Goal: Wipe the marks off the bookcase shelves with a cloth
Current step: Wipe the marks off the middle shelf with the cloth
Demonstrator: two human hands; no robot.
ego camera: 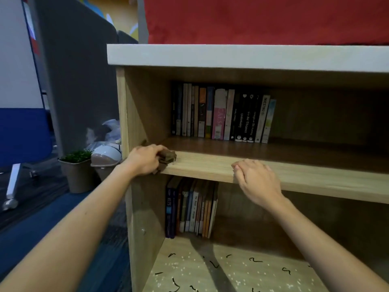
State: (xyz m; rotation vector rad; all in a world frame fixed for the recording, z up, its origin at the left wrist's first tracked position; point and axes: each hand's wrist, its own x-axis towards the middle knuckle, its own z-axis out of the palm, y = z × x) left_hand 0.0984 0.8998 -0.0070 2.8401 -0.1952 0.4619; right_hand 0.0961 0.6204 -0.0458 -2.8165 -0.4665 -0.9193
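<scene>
A light wooden bookcase (210, 57) fills the view. My left hand (145, 160) grips a folded brown cloth (167, 158) at the left front corner of the middle shelf (210, 169). My right hand (254, 180) rests on that shelf's front edge further right, fingers bent over the edge and holding nothing. Below, the bottom shelf (231, 270) carries several black squiggle marks (255, 260) and white specks.
A row of upright books (223, 114) stands at the back of the middle shelf, another row (191, 209) on the bottom shelf. Left of the bookcase are a potted plant (76, 169), a lidded bin (106, 159) and a grey partition (75, 70). A red cushion (263, 17) lies on top.
</scene>
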